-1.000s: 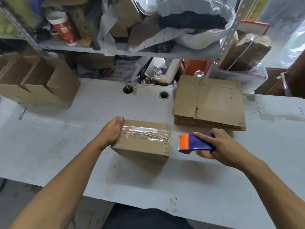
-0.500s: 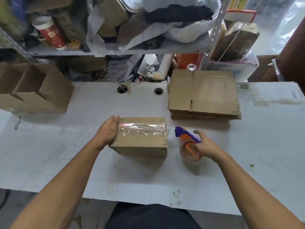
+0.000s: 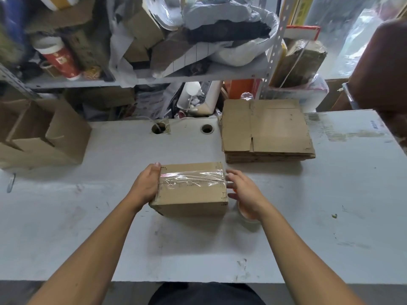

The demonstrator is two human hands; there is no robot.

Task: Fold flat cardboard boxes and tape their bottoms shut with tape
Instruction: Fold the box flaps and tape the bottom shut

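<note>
Beside right hand [image 3: 244,190], tape roll [image 3: 247,214] half-hidden.

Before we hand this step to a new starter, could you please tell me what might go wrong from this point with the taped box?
The clear tape looks wrinkled across the box seam, so it may not hold well unless pressed flat. The tape dispenser lies right under the right hand beside the box; turning the box could knock it. The left hand holds only one end, so the box might tip when lifted.
</note>
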